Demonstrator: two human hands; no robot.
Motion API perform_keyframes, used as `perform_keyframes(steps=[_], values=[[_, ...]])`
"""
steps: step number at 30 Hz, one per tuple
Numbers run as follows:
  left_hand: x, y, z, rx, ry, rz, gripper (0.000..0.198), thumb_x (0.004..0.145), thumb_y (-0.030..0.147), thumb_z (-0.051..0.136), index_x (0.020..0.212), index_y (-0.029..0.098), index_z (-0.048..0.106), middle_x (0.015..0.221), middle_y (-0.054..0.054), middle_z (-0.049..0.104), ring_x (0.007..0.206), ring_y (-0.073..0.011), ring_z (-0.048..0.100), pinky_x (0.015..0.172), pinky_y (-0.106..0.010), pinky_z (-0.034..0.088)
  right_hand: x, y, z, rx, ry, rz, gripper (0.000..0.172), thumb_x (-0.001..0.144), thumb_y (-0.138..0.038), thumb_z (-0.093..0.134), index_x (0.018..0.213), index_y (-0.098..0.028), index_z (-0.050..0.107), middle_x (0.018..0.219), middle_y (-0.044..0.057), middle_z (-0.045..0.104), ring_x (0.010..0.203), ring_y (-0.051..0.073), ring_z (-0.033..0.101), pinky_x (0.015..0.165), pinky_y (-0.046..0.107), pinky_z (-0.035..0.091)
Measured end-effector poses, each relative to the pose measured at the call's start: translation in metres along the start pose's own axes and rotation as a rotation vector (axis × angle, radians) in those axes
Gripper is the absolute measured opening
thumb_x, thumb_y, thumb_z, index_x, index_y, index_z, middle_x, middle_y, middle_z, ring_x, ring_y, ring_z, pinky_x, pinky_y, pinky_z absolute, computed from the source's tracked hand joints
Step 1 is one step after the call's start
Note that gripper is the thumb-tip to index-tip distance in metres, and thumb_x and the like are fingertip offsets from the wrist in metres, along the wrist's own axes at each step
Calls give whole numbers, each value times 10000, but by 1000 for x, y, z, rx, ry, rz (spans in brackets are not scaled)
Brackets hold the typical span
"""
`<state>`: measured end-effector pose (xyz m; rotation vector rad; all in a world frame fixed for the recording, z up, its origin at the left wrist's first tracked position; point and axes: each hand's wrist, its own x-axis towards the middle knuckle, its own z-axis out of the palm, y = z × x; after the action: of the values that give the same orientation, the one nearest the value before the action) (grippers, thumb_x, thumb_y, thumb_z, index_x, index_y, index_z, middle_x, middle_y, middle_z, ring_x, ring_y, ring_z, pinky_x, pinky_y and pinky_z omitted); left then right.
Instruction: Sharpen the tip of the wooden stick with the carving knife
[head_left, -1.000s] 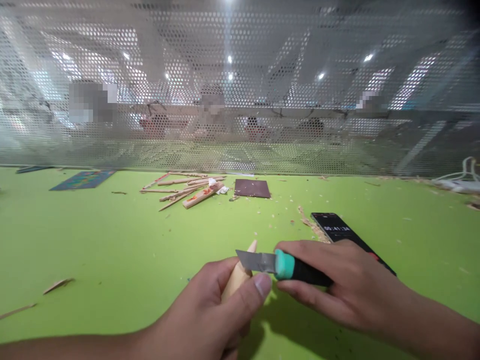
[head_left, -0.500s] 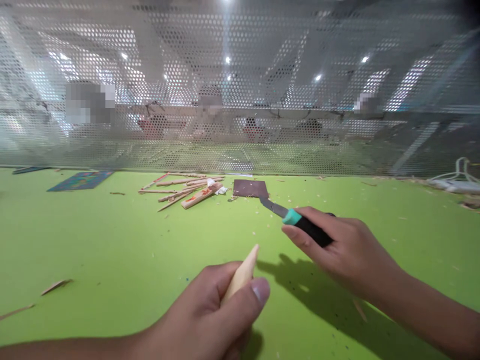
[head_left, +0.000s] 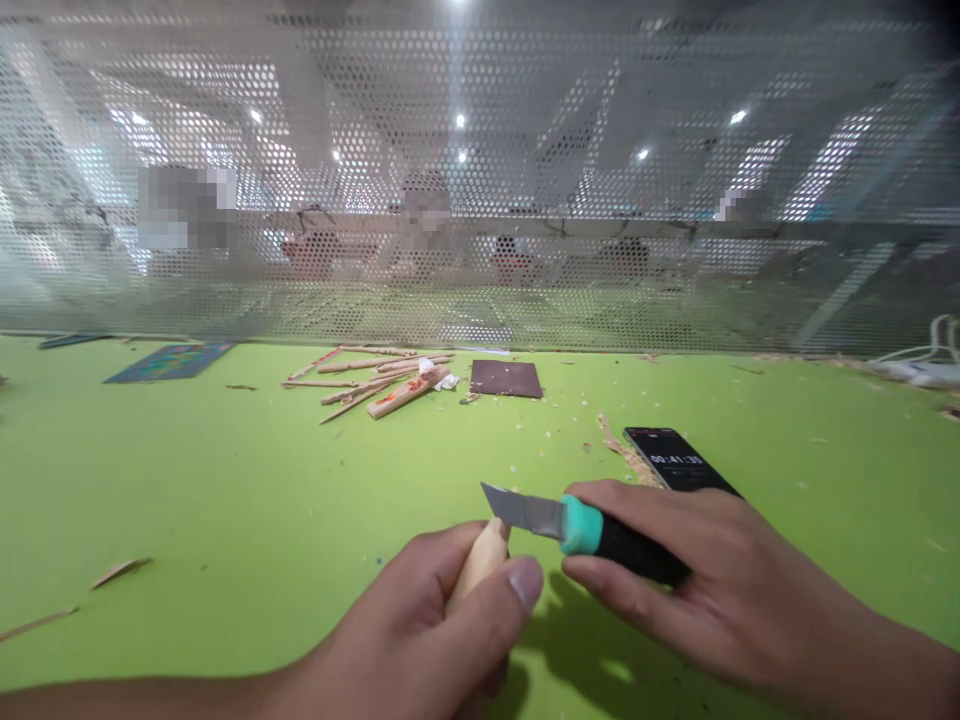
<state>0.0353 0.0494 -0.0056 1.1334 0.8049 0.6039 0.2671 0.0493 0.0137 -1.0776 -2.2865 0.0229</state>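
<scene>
My left hand [head_left: 427, 620] is closed round a pale piece of wood [head_left: 482, 562], its tapered tip pointing up and away from me. My thumb presses along the wood's right side, and its lower end is hidden in the fist. My right hand [head_left: 697, 580] grips a utility knife [head_left: 630, 545] with a black and teal handle. The knife's blade [head_left: 525, 510] points left and lies across the tip of the wood, seemingly touching it. Beyond my right hand, a phone [head_left: 682, 460] showing a timer lies on the table, partly covered by the hand.
Several carved sticks [head_left: 360, 380] and a stained wood block [head_left: 405, 392] lie ahead on the green table [head_left: 225, 480]. A dark brown square sheet [head_left: 506, 379] is beside them. Wood shavings [head_left: 630, 455] sit by the phone. A perforated screen [head_left: 480, 260] borders the far edge; people show blurred behind it.
My right hand has brought the knife down and towards me, from beyond the wood onto its tip. The phone behind that hand has come into sight. My left hand has hardly moved.
</scene>
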Motion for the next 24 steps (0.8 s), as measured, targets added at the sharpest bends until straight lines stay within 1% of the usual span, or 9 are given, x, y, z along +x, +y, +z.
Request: perform_keyframes(steps=[3, 6, 7, 10, 12, 15, 17, 20, 24], values=[[-1, 1, 1, 46, 10, 1, 565, 932, 766, 640, 853, 219, 526, 628, 74, 410, 532, -86, 344, 519, -223, 292, 0, -4, 1, -8, 0, -24, 390, 1130, -475, 488, 900, -223, 676, 713, -9, 768, 542, 133, 703, 507, 237, 470], [-4, 5, 1, 81, 17, -13, 606, 891, 818, 644, 838, 225, 531, 633, 70, 394, 544, -94, 320, 514, -232, 259, -2, 5, 3, -87, 33, -42, 382, 1128, -493, 491, 1000, -206, 709, 755, 13, 794, 536, 155, 716, 494, 258, 478], [-6, 7, 1, 91, 12, -18, 622, 871, 836, 651, 834, 224, 542, 636, 66, 388, 556, -99, 314, 518, -237, 248, -3, 9, 3, -125, 54, -22, 377, 1124, -498, 496, 1059, -202, 720, 774, 22, 802, 544, 168, 724, 498, 267, 486], [-8, 9, 3, 91, 3, -13, 663, 819, 876, 667, 816, 223, 554, 625, 69, 367, 562, -101, 288, 516, -238, 230, -4, 23, 4, -224, 169, 97, 409, 1106, -557, 513, 1080, -219, 742, 729, 23, 784, 517, 183, 702, 466, 271, 461], [-8, 9, 3, 61, 14, -15, 654, 830, 867, 663, 795, 228, 526, 591, 87, 334, 528, -91, 257, 491, -228, 220, -4, 25, 3, -201, 152, 104, 416, 1104, -566, 510, 1076, -222, 742, 782, 38, 804, 559, 184, 718, 507, 273, 489], [-7, 6, 3, 32, 17, -21, 607, 878, 808, 669, 785, 231, 507, 561, 101, 318, 494, -81, 239, 470, -215, 211, -1, 19, 0, -116, 79, 10, 391, 1122, -521, 491, 1051, -212, 719, 845, 41, 821, 621, 170, 743, 566, 264, 518], [-5, 5, 3, 30, -3, -11, 585, 894, 789, 669, 813, 225, 540, 564, 96, 344, 497, -82, 265, 484, -217, 223, 0, 12, -2, -70, 32, -52, 399, 1133, -502, 473, 997, -202, 698, 805, 28, 807, 583, 147, 722, 540, 249, 501], [-4, 5, 2, 30, -7, 0, 603, 888, 810, 657, 816, 222, 545, 593, 75, 384, 539, -97, 314, 522, -233, 251, 3, 3, -4, -46, -15, -91, 432, 1147, -494, 432, 941, -199, 671, 747, 15, 784, 527, 130, 691, 497, 243, 480], [-8, 5, 0, 55, 13, -9, 608, 879, 831, 646, 842, 227, 590, 630, 56, 399, 576, -115, 329, 536, -230, 285, 2, 3, -2, -86, 0, -115, 429, 1151, -495, 423, 980, -194, 677, 738, 8, 778, 533, 143, 708, 490, 259, 487]])
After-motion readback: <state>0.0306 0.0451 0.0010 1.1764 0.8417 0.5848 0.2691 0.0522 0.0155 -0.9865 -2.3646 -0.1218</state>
